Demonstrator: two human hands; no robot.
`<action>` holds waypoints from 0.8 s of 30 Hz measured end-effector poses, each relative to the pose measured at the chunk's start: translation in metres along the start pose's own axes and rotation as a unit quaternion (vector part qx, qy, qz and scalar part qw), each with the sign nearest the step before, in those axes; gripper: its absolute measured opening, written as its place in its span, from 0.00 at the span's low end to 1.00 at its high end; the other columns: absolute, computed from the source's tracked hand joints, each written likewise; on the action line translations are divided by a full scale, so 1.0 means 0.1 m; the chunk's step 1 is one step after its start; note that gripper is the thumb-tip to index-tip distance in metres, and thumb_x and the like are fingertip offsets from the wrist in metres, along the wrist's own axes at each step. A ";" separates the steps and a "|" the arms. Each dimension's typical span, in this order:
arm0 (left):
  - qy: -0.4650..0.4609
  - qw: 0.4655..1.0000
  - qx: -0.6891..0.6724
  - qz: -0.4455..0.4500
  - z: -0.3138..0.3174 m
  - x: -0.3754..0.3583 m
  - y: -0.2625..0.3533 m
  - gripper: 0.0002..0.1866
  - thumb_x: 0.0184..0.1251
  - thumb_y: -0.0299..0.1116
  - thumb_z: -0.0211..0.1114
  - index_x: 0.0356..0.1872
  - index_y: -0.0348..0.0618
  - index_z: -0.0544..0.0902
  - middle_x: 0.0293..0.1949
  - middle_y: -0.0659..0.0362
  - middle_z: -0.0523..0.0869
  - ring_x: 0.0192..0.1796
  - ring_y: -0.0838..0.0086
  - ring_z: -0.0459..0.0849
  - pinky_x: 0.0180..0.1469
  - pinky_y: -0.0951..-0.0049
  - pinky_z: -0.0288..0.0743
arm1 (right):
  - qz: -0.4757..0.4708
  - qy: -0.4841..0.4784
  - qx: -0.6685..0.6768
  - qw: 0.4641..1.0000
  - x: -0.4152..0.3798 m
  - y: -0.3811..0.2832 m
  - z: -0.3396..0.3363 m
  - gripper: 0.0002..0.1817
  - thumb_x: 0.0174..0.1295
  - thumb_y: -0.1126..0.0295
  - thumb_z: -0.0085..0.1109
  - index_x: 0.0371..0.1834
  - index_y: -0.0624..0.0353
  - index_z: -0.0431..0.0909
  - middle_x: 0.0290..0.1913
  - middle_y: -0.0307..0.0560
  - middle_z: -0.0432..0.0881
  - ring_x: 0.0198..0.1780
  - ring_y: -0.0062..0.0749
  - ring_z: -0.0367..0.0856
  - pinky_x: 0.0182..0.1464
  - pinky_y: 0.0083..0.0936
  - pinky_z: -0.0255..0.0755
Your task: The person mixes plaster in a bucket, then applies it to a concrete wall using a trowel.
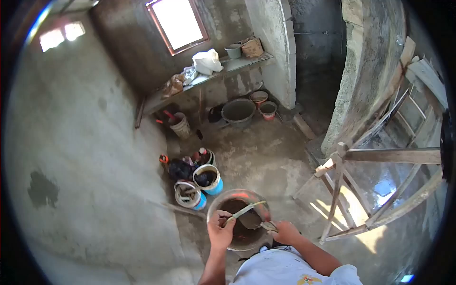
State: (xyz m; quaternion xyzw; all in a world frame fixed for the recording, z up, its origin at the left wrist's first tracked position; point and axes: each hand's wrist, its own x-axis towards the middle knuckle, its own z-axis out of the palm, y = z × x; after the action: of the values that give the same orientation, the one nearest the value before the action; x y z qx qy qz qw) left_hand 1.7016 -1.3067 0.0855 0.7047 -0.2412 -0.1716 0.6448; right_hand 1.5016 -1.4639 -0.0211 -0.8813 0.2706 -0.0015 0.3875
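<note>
Below me stands a round basin (213, 203) with dark wet mortar (232, 206) inside and orange-red patches on its rim. Over it, my left hand (221, 232) is closed around one end of a pale narrow strip (243, 211), which slants up to the right and ends in a thin yellowish tip. My right hand (286, 233) grips the handle of a trowel (250, 220) at the basin's right side. The trowel's grey blade points left, over the mortar and just under the strip.
Paint buckets (214, 184) with tools and dark bags stand left of the basin along the plastered wall (95, 156). A wooden trestle (389, 156) occupies the right. At the back are a large black tub (238, 112), small pails (268, 110) and a shelf (237, 66) holding bags.
</note>
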 end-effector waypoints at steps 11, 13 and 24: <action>0.030 0.996 0.085 -0.015 0.32 2.38 0.02 0.07 0.67 0.19 0.70 0.42 0.39 0.82 0.23 0.70 0.77 0.24 0.91 0.67 0.26 0.81 0.54 | -0.004 -0.034 -0.023 0.999 2.64 0.07 -0.81 0.27 0.67 0.52 0.67 0.59 0.61 0.77 0.44 0.67 0.88 0.48 0.67 0.87 0.51 0.58 0.80; 0.055 0.996 0.073 -0.005 0.28 2.79 -0.01 0.06 0.68 0.19 0.69 0.42 0.39 0.82 0.23 0.71 0.76 0.24 0.92 0.66 0.26 0.81 0.53 | -0.047 -0.046 -0.016 0.998 3.18 0.05 -1.03 0.27 0.66 0.52 0.67 0.59 0.60 0.74 0.43 0.68 0.87 0.48 0.67 0.87 0.51 0.58 0.79; 0.088 0.995 0.054 -0.001 0.46 5.24 -0.24 0.09 0.68 0.18 0.67 0.46 0.41 0.84 0.26 0.69 0.80 0.26 0.89 0.72 0.30 0.82 0.63 | -0.095 -0.069 -0.072 0.990 5.52 -0.22 -1.77 0.26 0.66 0.53 0.68 0.58 0.58 0.72 0.42 0.64 0.89 0.46 0.66 0.88 0.51 0.56 0.81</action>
State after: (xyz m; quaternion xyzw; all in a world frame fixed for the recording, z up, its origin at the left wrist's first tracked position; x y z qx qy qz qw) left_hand 2.1111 -1.6375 0.0933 0.7511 -0.1915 -0.0962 0.6245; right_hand 1.9454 -1.8366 0.0033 -0.9265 0.1574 0.0423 0.3392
